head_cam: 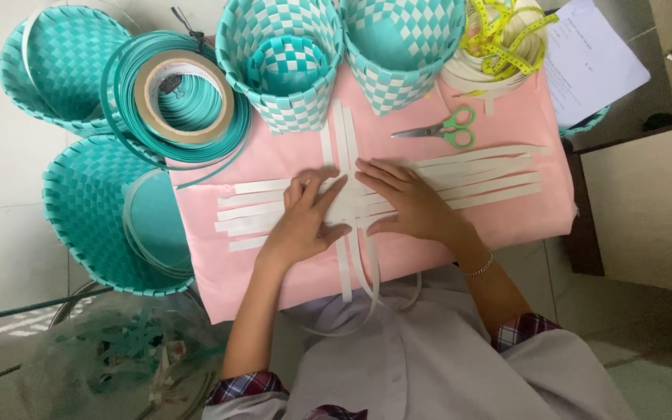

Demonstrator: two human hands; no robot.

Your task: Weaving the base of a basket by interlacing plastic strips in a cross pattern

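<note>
Several white flat strips [476, 173] lie crossed on a pink board [523, 117], some running left to right, others toward me and hanging over the near edge. My left hand [309, 218] presses flat on the crossing, fingers spread. My right hand [406, 202] lies flat beside it on the same crossing, fingertips pointing left and nearly touching the left hand. Neither hand grips anything.
Green-handled scissors [445, 131] lie behind my right hand. Two teal-and-white woven baskets [289, 54] [402, 47] stand at the back. Teal baskets [64, 62] [91, 210], a roll of teal strip with brown tape [184, 93], a yellow measuring tape [499, 35] and paper [593, 58] surround the board.
</note>
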